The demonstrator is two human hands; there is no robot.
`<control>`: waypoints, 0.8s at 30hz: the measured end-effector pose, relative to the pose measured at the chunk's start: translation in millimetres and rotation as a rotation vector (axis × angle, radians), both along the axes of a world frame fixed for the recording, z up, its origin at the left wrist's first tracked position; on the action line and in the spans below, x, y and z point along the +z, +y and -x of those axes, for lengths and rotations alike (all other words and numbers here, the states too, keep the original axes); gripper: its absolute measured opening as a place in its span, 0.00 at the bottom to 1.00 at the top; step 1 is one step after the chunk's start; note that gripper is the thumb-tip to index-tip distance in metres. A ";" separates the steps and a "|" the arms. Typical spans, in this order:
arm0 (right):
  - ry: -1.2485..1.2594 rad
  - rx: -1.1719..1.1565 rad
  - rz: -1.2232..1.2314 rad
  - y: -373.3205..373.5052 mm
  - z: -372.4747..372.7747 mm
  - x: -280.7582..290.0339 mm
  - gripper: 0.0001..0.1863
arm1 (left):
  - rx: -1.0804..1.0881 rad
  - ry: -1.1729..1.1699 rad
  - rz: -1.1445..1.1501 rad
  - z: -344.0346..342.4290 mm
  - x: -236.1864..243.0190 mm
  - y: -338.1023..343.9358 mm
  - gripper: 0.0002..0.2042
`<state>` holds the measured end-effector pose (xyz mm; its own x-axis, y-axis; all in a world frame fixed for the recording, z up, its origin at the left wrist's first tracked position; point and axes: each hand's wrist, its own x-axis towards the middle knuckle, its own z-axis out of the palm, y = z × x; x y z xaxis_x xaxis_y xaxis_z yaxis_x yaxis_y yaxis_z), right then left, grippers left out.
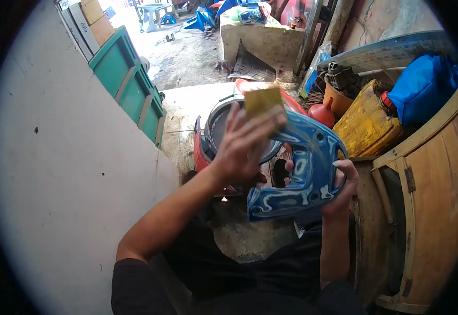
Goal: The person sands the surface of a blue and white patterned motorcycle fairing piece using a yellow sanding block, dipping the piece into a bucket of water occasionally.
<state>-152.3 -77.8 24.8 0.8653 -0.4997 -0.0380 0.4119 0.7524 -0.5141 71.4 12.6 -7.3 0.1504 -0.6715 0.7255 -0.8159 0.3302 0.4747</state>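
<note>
My right hand grips a glossy blue U-shaped panel by its right side, thumb on the upper face and fingertips showing in the inner gap. Small round holes and whitish patches mark the panel, which looks like a piece of vehicle bodywork. Over its upper left arm, my left hand holds a yellowish-brown square of sandpaper. The left fingers are closed on the sheet and smeared by motion. Whether the sheet touches the panel cannot be told.
Below my left hand stands a round dark-rimmed bucket. To the right are a red funnel, a dirty yellow jerrycan, a blue bag and a wooden cabinet. A white wall and green panel line the left.
</note>
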 end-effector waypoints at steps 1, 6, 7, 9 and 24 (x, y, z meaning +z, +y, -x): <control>0.000 0.003 0.002 -1.1 0.5 0.1 0.43 | -0.023 -0.101 0.028 2.5 4.2 3.7 0.22; -0.012 0.038 -0.006 -2.2 0.5 -0.3 0.43 | -0.010 0.080 0.053 -0.7 1.1 0.3 0.20; -0.016 0.041 -0.006 -3.1 0.2 -0.4 0.43 | 0.002 -0.052 0.053 -0.5 1.8 1.0 0.21; -0.029 0.042 -0.008 -3.3 -2.0 1.3 0.43 | 0.030 -0.315 0.048 -0.1 4.0 3.8 0.23; -0.079 0.039 -0.032 -1.6 -4.3 5.9 0.42 | 0.035 -0.093 0.052 9.0 6.5 0.6 0.21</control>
<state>-148.0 -79.3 30.7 0.8850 -0.4653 0.0163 0.4206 0.7839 -0.4568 62.4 13.2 -0.8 0.1035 -0.6284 0.7710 -0.8669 0.3230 0.3796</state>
